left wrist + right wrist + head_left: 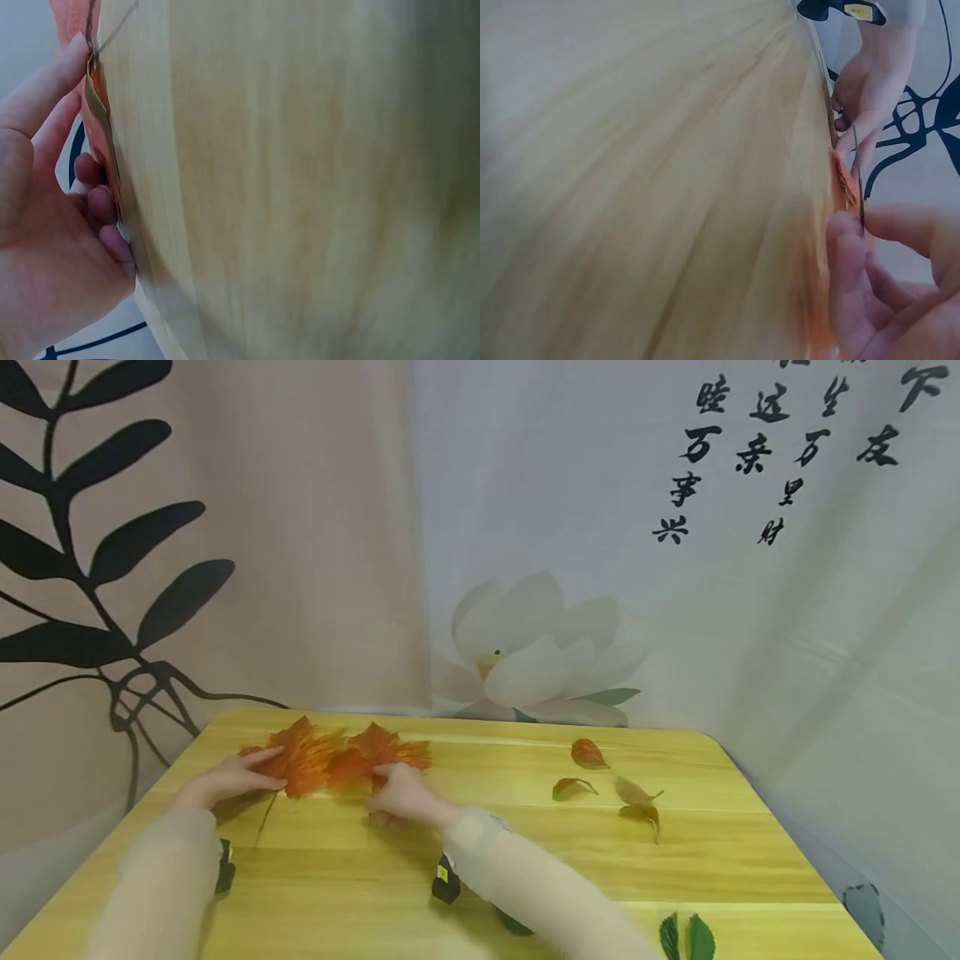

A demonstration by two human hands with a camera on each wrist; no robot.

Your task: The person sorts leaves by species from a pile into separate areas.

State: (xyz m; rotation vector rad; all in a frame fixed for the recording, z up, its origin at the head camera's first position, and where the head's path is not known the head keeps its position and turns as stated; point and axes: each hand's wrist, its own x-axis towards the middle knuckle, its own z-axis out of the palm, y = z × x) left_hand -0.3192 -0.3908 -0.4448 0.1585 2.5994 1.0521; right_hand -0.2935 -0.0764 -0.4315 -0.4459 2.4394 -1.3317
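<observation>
Two orange maple leaves lie side by side at the far left of the table. On the left maple leaf rests my left hand, its index finger and thumb stretched out over the leaf's left edge. In the left wrist view the thumb touches this leaf near its stem, and the other fingers curl loosely beside it. My right hand holds the right maple leaf. The right wrist view has its thin stem pinched between thumb and index finger. Part of that leaf is hidden behind the hand.
To the right on the wooden table lie a red-orange leaf, a small curled leaf and a brownish leaf pair. Green leaves sit at the front edge. A printed curtain hangs behind.
</observation>
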